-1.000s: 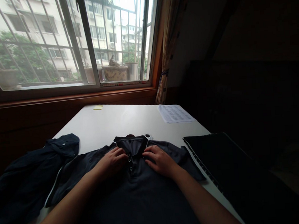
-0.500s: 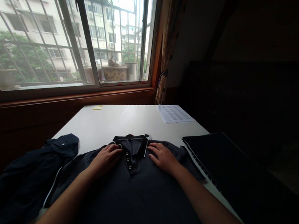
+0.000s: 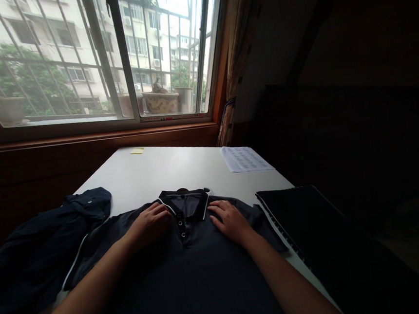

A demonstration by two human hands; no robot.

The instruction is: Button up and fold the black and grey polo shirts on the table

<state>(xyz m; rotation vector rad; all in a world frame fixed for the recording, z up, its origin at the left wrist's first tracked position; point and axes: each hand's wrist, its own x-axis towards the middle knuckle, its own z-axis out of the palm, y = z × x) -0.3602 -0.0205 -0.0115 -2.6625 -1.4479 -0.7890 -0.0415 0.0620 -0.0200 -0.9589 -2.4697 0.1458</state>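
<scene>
A dark grey polo shirt (image 3: 191, 281) lies spread front side up, its black collar edged in white and its short placket dotted with ring-like buttons. On its chest, left of the collar, rests my left hand (image 3: 152, 223), open, fingers slightly bent and fingertips by the collar edge. My right hand (image 3: 230, 219) lies open on the other side of the collar, fingers a little apart on the cloth. Neither hand visibly grips anything. Just behind the collar a white curved object (image 3: 208, 191) peeks out, mostly hidden.
The shirt is on a white table (image 3: 181, 167). To the left lies a crumpled dark blue garment (image 3: 52, 244); to the right, a black flat item (image 3: 311, 226) with a notched edge. Printed sheets (image 3: 246, 159) and a yellow note (image 3: 137, 151) sit near the far edge, below a window (image 3: 160, 54).
My left hand's fingertips have shifted slightly down off the collar edge, so more of its white trim shows. My right hand has barely moved.
</scene>
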